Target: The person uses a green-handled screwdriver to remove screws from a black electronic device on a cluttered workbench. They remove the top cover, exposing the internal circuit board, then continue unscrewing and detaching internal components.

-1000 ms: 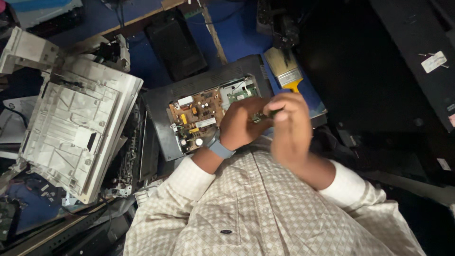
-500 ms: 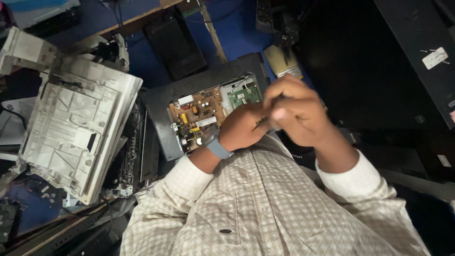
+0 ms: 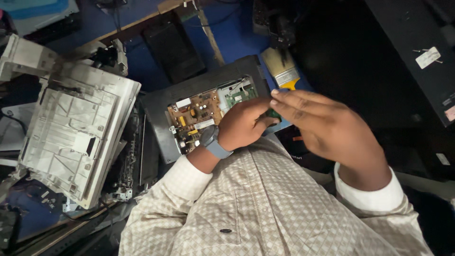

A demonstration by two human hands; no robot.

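Since earlier frame: right hand (image 3: 332, 128) shifted rightward, brush (image 3: 283, 71) uncovered again. Right fingers extended, pressed together, tips at small green part (image 3: 273, 114). Left hand (image 3: 246, 124) curled about same part; exact pinch not discernible. Beneath, leftward: brown-and-green board (image 3: 201, 116) in dark tray (image 3: 161, 114), long axis left-right.

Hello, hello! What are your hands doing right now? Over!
Left hand over the circuit board, pinching something small; can't tell what. Right hand open, fingers flat, beside it. Paintbrush lies just behind. Over.
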